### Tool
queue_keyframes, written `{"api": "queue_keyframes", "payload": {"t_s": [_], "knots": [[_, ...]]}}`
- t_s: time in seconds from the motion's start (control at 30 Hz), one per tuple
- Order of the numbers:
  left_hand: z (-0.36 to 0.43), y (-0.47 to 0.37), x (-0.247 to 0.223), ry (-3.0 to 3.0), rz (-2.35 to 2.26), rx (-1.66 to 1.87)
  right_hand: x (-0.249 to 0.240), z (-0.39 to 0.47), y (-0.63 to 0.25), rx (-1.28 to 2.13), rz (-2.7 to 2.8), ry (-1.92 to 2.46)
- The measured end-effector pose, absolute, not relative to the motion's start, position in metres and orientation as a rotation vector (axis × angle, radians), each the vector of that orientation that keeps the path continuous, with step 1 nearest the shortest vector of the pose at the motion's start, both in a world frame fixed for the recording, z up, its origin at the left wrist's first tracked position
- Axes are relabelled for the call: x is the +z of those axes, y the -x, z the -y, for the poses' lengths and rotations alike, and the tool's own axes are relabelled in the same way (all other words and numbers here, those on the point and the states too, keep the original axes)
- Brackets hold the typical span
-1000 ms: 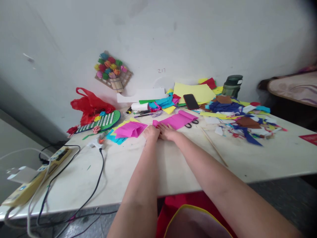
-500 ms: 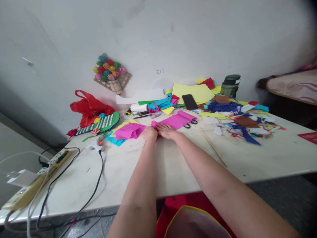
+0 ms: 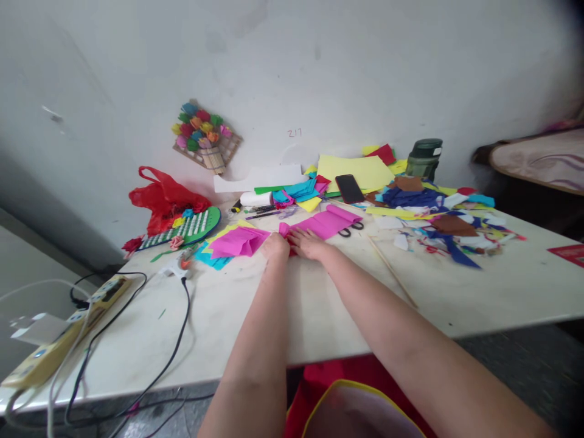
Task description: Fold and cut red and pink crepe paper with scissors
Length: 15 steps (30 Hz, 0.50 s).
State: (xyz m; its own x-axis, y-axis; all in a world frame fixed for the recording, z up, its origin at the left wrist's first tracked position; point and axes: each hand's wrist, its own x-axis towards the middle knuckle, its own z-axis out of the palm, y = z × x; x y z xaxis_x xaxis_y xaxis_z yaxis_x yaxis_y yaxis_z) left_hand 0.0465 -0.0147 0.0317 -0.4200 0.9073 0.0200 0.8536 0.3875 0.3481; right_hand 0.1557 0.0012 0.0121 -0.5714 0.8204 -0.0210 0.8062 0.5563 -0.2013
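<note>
My left hand point(image 3: 276, 246) is closed at the left end of a small piece of red paper point(image 3: 292, 250), most of which my hands hide. Against it, my right hand point(image 3: 309, 244) lies flat with fingers stretched out, pressing on the red paper. Behind the hands a strip of pink crepe paper point(image 3: 329, 222) extends to the right, its far end curled. Black scissor handles point(image 3: 351, 229) stick out from under that strip. Beside my left hand lies a stack of pink paper pieces point(image 3: 241, 241), over yellow and blue sheets point(image 3: 212, 258).
Left: a glue gun point(image 3: 176, 267) with its cord, a power strip point(image 3: 68, 334), a red plastic bag point(image 3: 166, 198). Right: a thin wooden stick point(image 3: 392, 272) and a heap of paper scraps point(image 3: 451, 228). Farther back are a phone point(image 3: 349, 188) and a green bottle point(image 3: 424, 158).
Hardly anything differs. Both hands stay on the red paper, with only a very slight shift of the right hand and of the view.
</note>
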Motion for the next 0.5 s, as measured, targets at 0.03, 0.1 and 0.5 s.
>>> {"api": "queue_keyframes", "payload": {"t_s": [0.03, 0.1, 0.5], "knots": [[0.014, -0.046, 0.031, -1.598, -2.46, 0.459, 0.013, 0.0, -0.155, 0.29, 2.717, 1.425], [0.012, -0.044, 0.029, -1.614, -2.454, 0.455, 0.015, 0.002, -0.155, 0.293, 2.726, 1.439], [0.007, -0.045, 0.039, -1.513, -2.41, 0.409, 0.005, -0.007, -0.156, 0.352, 2.686, 1.457]]}}
